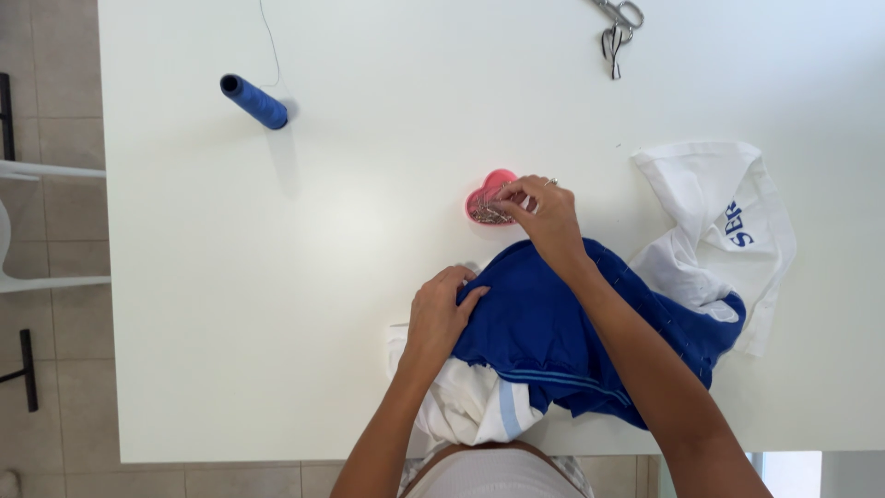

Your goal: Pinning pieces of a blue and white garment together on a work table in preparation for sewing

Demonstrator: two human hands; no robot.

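Right hand (546,214) stretched forward over the pink heart-shaped pin dish (489,198), thumb and forefinger pinched narrow among the pins (whether a pin is actually gripped: cannot tell, too small). Ring visible on one finger. Left hand (441,309) just this side of the dish and a little to its left, fingers curled and pressing down on the edge of the blue fabric (544,332), holding it flat rather than gripping anything loose.

Blue fabric bunched directly on the near side of the dish, running under the right forearm and out to the dish's right; pale stripes along its near hem, a row of pins showing along its far right edge. White fabric (719,221) joined to it: one heap to the right of the dish, bearing blue lettering, another fold on the near side of the dish, under the left wrist at the table edge, with a light-blue stripe.

All on a white table (277,323). Blue thread spool (254,101) well to the left of the dish and farther away, lying tilted, a thin thread leading off it (toward the far edge). Scissors (618,23) beyond the dish, slightly right, at the far edge, only partly in view.
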